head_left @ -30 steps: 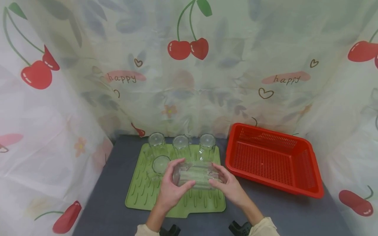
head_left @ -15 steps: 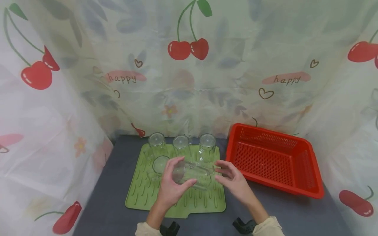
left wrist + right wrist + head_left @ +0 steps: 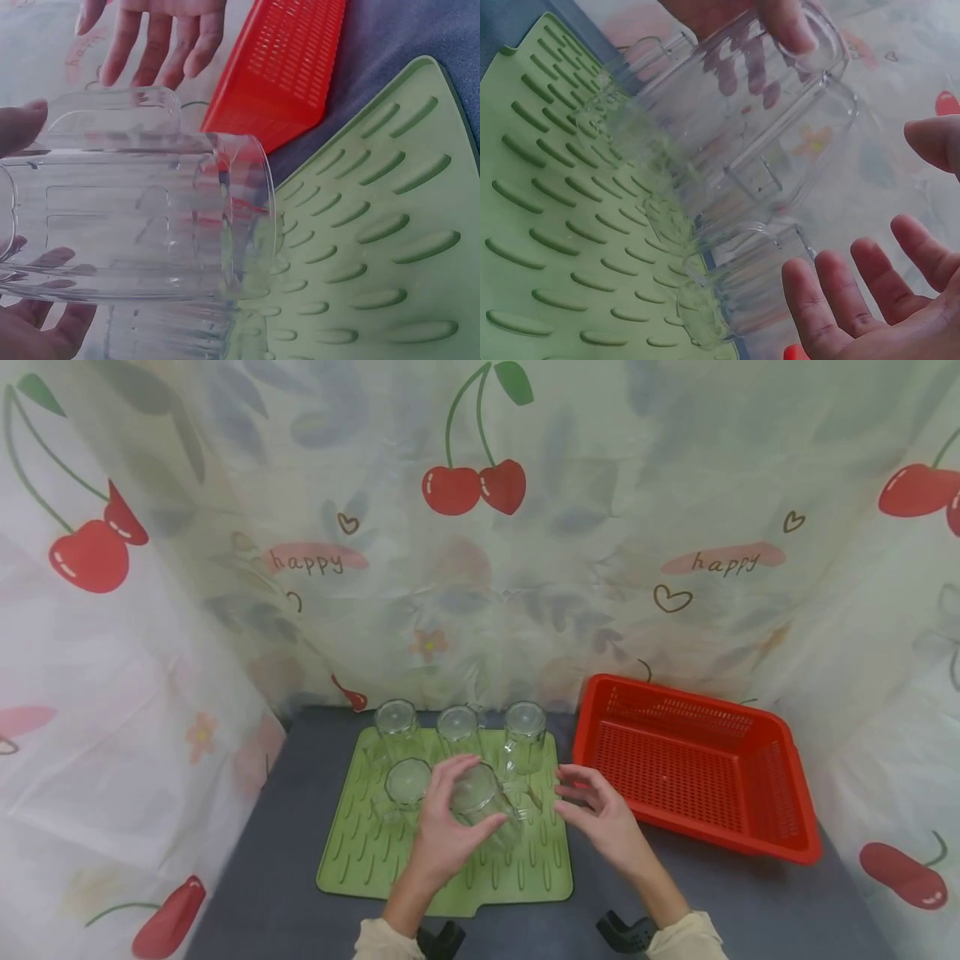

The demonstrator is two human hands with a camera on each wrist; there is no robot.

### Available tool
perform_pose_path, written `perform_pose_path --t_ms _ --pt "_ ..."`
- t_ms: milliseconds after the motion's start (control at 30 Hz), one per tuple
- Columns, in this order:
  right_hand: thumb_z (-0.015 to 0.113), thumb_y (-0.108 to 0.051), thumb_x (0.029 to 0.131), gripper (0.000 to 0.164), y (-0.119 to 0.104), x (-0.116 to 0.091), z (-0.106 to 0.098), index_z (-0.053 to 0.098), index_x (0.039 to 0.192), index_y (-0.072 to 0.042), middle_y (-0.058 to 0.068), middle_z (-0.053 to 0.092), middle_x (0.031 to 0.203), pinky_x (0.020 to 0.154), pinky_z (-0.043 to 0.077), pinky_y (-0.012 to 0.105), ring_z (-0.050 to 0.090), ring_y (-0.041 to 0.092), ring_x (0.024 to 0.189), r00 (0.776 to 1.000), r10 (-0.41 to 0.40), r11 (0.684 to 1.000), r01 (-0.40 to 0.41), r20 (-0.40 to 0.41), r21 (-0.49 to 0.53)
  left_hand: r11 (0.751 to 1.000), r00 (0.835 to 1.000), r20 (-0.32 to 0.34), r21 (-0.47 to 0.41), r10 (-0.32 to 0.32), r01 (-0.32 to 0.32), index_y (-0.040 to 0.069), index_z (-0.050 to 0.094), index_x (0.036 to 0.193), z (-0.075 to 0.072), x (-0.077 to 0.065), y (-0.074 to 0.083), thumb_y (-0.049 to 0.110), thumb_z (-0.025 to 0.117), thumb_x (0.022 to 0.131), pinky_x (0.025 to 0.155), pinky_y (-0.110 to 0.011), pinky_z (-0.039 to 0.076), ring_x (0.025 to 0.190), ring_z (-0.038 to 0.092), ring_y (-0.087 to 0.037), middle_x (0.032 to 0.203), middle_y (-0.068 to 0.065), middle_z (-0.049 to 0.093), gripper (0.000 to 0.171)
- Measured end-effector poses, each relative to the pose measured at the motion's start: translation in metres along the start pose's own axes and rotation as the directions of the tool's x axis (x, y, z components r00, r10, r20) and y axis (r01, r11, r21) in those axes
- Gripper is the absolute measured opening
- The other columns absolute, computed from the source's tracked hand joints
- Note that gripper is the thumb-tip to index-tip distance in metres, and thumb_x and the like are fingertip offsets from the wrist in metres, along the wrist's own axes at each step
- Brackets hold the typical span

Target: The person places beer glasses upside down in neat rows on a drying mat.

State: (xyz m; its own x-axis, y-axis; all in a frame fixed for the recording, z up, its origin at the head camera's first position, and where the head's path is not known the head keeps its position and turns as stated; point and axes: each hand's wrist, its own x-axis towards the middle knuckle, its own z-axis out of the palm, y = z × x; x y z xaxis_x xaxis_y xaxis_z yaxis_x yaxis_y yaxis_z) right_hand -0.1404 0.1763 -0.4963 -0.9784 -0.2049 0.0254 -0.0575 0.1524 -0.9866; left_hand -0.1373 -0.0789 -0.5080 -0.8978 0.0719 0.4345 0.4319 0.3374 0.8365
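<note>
My left hand [image 3: 444, 827] grips a clear glass mug [image 3: 487, 806] near its base, thumb on one side and fingers on the other. The mug is held upside down over the green drying mat [image 3: 360, 860], its handle pointing right; in the left wrist view the mug's rim [image 3: 262, 187] faces the mat. My right hand [image 3: 603, 818] is apart from the mug, right of its handle, with relaxed, spread fingers [image 3: 840, 292] holding nothing. Upside down on the mat, a glass mug [image 3: 408, 781] stands just left of my left hand.
Three more upturned glass mugs line the mat's back edge: a left one [image 3: 397, 722], a middle one [image 3: 459, 727] and a right one [image 3: 525, 731]. A red plastic basket [image 3: 802, 793] stands to the right on the dark table [image 3: 262, 877]. A patterned curtain [image 3: 570, 610] hangs behind.
The held mug has turned from lying sideways between both hands to mouth down. My right hand has let go of it and moved right; my left hand still grips it.
</note>
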Motion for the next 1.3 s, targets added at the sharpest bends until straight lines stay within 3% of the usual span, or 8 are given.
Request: perform_pose_path --t_ms 167,367,867,1300 --pt "0.071 -0.016 0.096 0.058 0.001 0.000 0.000 0.046 0.147 -0.005 0.013 0.051 0.148 0.096 0.053 0.017 0.053 0.040 0.136 1.000 0.003 1.000 -0.003 -0.009 0.001 0.998 0.999 0.008 0.030 -0.048 0.048 0.030 0.051 0.146 0.007 0.002 -0.002 0.021 0.093 0.074 0.117 -0.053 0.041 0.140 0.046 -0.020 0.150 0.006 0.046 0.083" --pt "0.071 -0.017 0.097 0.057 0.004 0.000 -0.001 0.047 0.147 -0.007 0.012 0.051 0.149 0.097 0.053 0.017 0.055 0.037 0.135 1.000 0.010 1.000 -0.010 -0.009 0.007 0.995 0.998 -0.008 0.084 -0.061 0.061 0.022 0.054 0.144 0.015 0.006 -0.007 0.014 0.093 0.071 0.116 -0.053 0.043 0.140 0.047 -0.024 0.150 -0.003 0.048 0.083" --pt "0.071 -0.017 0.097 0.055 0.008 0.000 -0.001 0.048 0.146 -0.009 0.013 0.053 0.146 0.096 0.053 0.017 0.057 0.036 0.132 1.000 0.022 1.000 -0.022 -0.007 -0.004 0.981 0.999 0.009 0.187 -0.046 0.044 0.021 0.057 0.144 0.030 0.006 -0.025 0.015 0.093 0.072 0.111 -0.043 0.050 0.136 0.051 -0.022 0.148 0.000 0.048 0.080" --pt "0.071 -0.021 0.097 0.052 0.009 -0.002 -0.001 0.050 0.144 -0.013 0.014 0.056 0.141 0.096 0.053 0.018 0.057 0.035 0.131 0.999 0.043 0.999 -0.043 0.000 -0.005 0.977 0.998 0.023 0.209 -0.050 0.044 0.022 0.057 0.144 0.035 0.007 -0.038 0.015 0.094 0.071 0.111 -0.043 0.050 0.136 0.052 -0.023 0.148 0.000 0.048 0.082"
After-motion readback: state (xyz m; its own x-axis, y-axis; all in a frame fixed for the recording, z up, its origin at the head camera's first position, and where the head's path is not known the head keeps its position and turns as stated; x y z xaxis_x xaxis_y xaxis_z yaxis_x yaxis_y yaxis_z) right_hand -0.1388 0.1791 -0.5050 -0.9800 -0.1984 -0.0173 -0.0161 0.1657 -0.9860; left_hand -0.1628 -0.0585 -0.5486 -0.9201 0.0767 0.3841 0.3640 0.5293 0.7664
